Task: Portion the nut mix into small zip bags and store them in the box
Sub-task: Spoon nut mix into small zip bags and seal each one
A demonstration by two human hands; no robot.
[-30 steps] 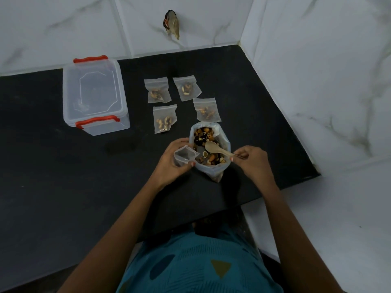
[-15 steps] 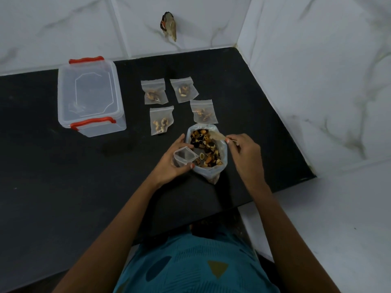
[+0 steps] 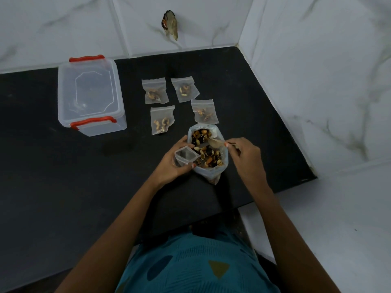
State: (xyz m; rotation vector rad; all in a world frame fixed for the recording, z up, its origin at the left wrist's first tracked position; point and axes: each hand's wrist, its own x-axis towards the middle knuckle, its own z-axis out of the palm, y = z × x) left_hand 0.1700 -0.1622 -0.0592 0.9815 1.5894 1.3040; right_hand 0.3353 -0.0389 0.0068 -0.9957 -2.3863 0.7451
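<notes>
Above black counter (image 3: 63, 187), left hand (image 3: 171, 163) pinching small zip bag (image 3: 185, 156), right hand (image 3: 245, 157) gripping spoon (image 3: 215, 143) over nut mix (image 3: 208, 158).

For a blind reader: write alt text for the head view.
The left hand holds a small empty zip bag open beside a large bag of nut mix; the right hand holds a wooden spoon in the mix. Four filled zip bags and a lidded clear box sit farther back on the black counter.
</notes>
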